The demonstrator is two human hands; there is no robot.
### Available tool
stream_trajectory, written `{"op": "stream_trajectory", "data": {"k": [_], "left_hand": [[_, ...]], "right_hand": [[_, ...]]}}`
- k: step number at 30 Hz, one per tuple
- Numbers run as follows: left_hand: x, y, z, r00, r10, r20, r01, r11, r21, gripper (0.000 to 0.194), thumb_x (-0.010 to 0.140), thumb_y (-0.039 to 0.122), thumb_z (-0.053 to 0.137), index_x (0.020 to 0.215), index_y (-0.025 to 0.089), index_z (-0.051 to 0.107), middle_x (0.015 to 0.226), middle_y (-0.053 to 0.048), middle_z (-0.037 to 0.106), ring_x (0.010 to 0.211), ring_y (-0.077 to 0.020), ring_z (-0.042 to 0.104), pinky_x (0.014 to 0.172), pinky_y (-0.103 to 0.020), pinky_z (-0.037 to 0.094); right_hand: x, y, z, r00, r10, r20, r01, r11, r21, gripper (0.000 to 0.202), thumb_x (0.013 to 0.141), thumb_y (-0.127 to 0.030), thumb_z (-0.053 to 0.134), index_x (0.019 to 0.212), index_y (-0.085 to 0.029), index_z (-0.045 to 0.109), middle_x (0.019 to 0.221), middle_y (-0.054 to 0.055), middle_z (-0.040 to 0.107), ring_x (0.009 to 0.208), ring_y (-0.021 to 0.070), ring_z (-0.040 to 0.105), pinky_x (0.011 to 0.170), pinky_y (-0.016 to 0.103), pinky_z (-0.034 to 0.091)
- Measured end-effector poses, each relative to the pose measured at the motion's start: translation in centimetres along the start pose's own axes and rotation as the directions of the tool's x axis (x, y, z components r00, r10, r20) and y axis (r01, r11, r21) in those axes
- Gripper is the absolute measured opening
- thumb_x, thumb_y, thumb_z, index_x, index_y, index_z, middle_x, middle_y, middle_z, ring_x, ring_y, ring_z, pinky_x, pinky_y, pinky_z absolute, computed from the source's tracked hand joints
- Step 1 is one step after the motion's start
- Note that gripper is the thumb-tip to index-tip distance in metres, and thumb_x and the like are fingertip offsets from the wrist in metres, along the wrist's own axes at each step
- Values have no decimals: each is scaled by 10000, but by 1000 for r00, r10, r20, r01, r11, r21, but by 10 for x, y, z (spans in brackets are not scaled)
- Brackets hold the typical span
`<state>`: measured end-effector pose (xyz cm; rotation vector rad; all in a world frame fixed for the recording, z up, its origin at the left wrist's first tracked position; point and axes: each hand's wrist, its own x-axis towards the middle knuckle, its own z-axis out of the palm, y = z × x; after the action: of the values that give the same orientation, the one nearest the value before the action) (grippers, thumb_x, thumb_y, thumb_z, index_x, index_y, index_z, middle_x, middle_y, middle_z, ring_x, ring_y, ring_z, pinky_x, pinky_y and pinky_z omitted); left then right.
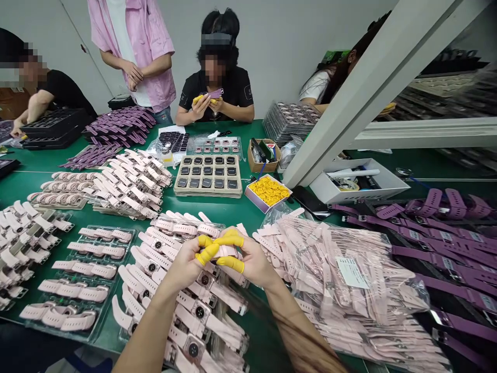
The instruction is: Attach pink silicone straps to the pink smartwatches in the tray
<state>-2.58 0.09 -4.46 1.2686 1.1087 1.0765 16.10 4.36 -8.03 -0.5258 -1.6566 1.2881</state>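
Note:
My left hand and my right hand meet in front of me, yellow finger cots on several fingertips. Between them they grip a pale pink watch strap; the fingers cover much of it, so I cannot tell whether a watch case is attached. Right below lie rows of pink smartwatches with their dark round sensors facing up. To the right of my right hand is a large heap of pink straps in clear plastic bags, with a white label on top.
On the green table, a clear tray of pink watches lies left. Purple straps cover the right side. Ahead are a tray of dark watch faces, a box of yellow finger cots and a slanting white post. A co-worker sits opposite.

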Motion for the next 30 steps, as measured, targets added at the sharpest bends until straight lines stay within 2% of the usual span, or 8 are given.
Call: {"op": "stream_trajectory", "data": {"k": [5, 9, 15, 17, 21, 23, 27, 30], "left_hand": [[1, 2, -1, 1000, 0, -22, 2, 998, 61, 411, 893, 524, 713, 725, 169, 589, 741, -7, 581, 709, -156, 511, 703, -288, 427], [0, 3, 0, 1000, 16, -11, -14, 983, 181, 389, 913, 494, 691, 725, 175, 573, 740, -2, 565, 707, -158, 506, 697, -288, 417], [2, 3, 2, 998, 31, -47, -18, 965, 261, 387, 893, 479, 714, 693, 180, 571, 725, -1, 553, 705, -160, 495, 689, -280, 406], [2, 4, 3, 999, 19, -42, -10, 982, 191, 405, 865, 508, 741, 689, 179, 584, 716, -5, 570, 703, -163, 509, 694, -281, 425], [1, 7, 0, 1000, -10, 9, 10, 1000, 0, 472, 873, 622, 692, 727, 182, 606, 684, -11, 597, 689, -176, 555, 714, -306, 488], [1, 5, -2, 1000, -15, 6, 15, 999, -49, 460, 872, 621, 700, 759, 184, 612, 686, -9, 605, 685, -175, 573, 699, -302, 503], [-1, -11, 1, 998, -41, 41, 50, 965, -258, 399, 817, 529, 809, 884, 213, 575, 681, 28, 597, 549, -117, 534, 534, -226, 449], [-3, -26, 7, 999, 7, 34, 5, 935, -354, 427, 807, 494, 831, 1003, 246, 543, 642, 58, 595, 429, -79, 463, 447, -192, 385]], "right_hand": [[-1, 5, -1, 998, 47, -35, -44, 995, 87, 404, 869, -524, 787, 1176, -267, 737, 1103, 83, 696, 1034, 247, 676, 928, 408, 564], [0, 0, -2, 999, -49, -17, 48, 996, -74, 291, 916, -464, 755, 1121, -256, 760, 1029, 84, 697, 991, 240, 661, 887, 416, 557], [3, -10, -4, 983, -180, 38, 183, 941, -284, 249, 968, -397, 704, 1173, -258, 735, 1009, 91, 713, 987, 253, 631, 856, 437, 535], [3, -9, -5, 987, -157, 31, 160, 954, -253, 258, 957, -417, 715, 1159, -258, 739, 1013, 88, 709, 985, 253, 638, 858, 432, 539], [2, -8, -6, 996, -83, -36, 80, 994, -78, 315, 916, -488, 745, 1128, -255, 749, 1007, 83, 686, 954, 243, 659, 845, 401, 553], [2, -8, -5, 997, -65, -45, 63, 997, -45, 324, 906, -501, 751, 1118, -255, 752, 1017, 86, 685, 958, 247, 658, 852, 400, 549], [0, -8, -1, 997, -69, -25, 69, 997, 18, 362, 888, -550, 749, 1100, -256, 762, 986, 81, 686, 942, 248, 648, 868, 405, 537], [-1, -8, 3, 998, -64, -12, 64, 994, 83, 374, 898, -577, 725, 1089, -259, 768, 995, 81, 688, 964, 248, 652, 913, 414, 521]]}}
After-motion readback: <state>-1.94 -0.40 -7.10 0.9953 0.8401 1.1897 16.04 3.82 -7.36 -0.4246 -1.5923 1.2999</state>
